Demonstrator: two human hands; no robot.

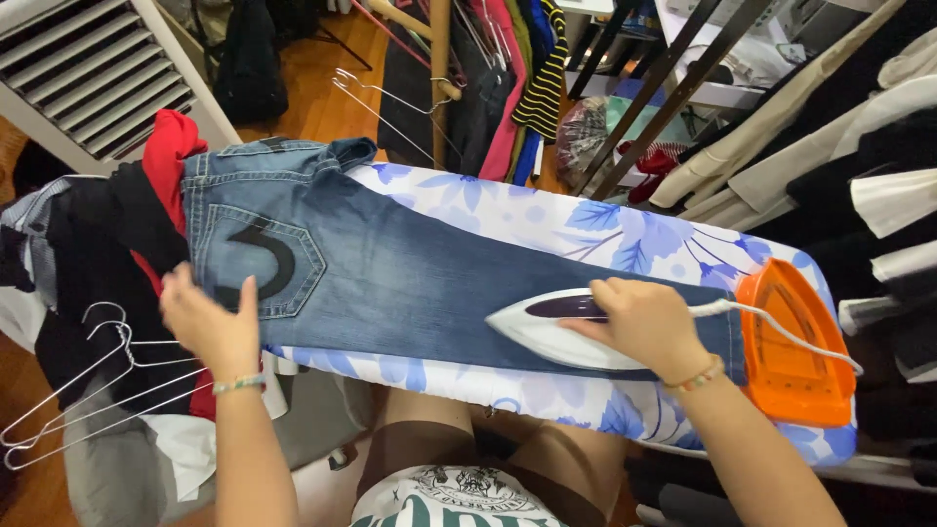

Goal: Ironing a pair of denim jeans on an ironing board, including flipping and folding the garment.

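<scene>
1. The right hand (644, 322) is closed around the handle of the white steam iron (547, 332), which sits flat on the leg of the blue jeans (390, 263); resting in one spot could scorch the denim.
2. The left hand (210, 322) lies open, palm down on the waistband by the back pocket (259, 259), gripping nothing; if it slips, the jeans could slide off the floral ironing board (625, 234).
3. The white cord (781, 327) crosses the orange iron rest (791, 342) and could snag there.
</scene>
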